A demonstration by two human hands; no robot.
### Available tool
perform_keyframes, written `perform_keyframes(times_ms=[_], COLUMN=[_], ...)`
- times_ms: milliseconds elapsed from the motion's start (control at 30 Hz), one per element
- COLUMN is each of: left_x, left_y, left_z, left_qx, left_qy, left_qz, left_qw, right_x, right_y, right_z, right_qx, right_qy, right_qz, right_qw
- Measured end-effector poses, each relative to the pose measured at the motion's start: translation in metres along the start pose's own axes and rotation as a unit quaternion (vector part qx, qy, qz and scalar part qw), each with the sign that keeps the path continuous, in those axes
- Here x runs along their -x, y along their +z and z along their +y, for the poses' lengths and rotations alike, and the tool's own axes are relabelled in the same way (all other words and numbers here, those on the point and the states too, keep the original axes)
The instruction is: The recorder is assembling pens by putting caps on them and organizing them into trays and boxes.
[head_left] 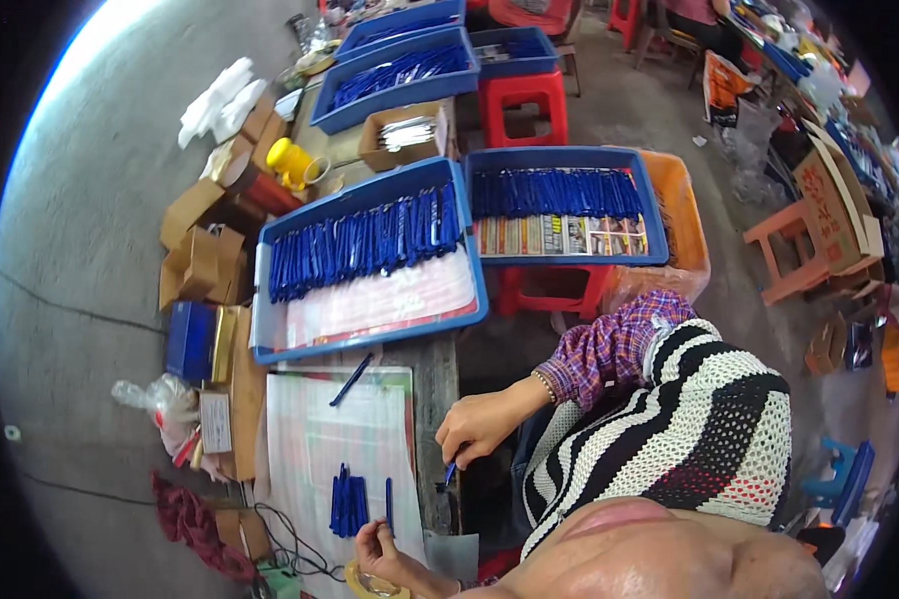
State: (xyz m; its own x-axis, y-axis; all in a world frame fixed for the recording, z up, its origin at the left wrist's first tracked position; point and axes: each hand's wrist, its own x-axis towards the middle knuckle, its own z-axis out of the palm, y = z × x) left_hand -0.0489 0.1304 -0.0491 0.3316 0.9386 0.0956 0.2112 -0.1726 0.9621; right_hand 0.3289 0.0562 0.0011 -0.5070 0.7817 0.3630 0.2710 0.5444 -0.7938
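Note:
My left hand (385, 555) is closed, with a slim blue pen (390, 504) pinched at its near end between the fingertips. Beside it, a small row of blue pens (348, 504) lies on the pale sheet (300, 429) covering the table. My right hand (481, 423) is closed at the table's edge, fingers curled round a small blue pen-like piece (451, 472) whose tip points down; most of it is hidden. One loose pen (352, 379) lies slantwise farther up the sheet. Partly under my left forearm is a roll of yellowish tape (375, 584).
Beyond the sheet stands a blue tray (370, 341) with a row of blue pens. Another blue tray (569, 258) rests on a red stool (549, 290), beside an orange bin (684, 200). Cardboard boxes (200, 265) and a yellow jug (292, 163) line the far side. Cables (295, 554) hang near the corner.

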Motion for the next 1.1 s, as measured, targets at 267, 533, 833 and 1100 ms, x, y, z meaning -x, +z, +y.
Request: perform_keyframes(times_ms=[267,533,833,1100], left_x=[-0.036,-0.001,-0.001,0.013], left_y=[0.019,0.11,0.133,0.137], left_z=[-0.029,0.068,0.092,0.065], left_qx=[0.109,-0.059,-0.076,-0.016], left_qy=[-0.071,-0.097,-0.136,-0.103], left_qz=[-0.102,0.043,0.017,-0.009], left_qw=[0.986,0.993,0.988,0.994], right_x=[0.029,0.05,0.062,0.076], right_y=[-0.011,-0.011,-0.012,-0.001], right_z=[0.004,-0.003,-0.008,-0.004], right_qx=[0.006,0.007,0.016,-0.007], right_qy=[0.016,0.05,0.067,0.06], right_qz=[0.046,0.062,0.083,0.082], right_qw=[0.999,0.997,0.994,0.995])
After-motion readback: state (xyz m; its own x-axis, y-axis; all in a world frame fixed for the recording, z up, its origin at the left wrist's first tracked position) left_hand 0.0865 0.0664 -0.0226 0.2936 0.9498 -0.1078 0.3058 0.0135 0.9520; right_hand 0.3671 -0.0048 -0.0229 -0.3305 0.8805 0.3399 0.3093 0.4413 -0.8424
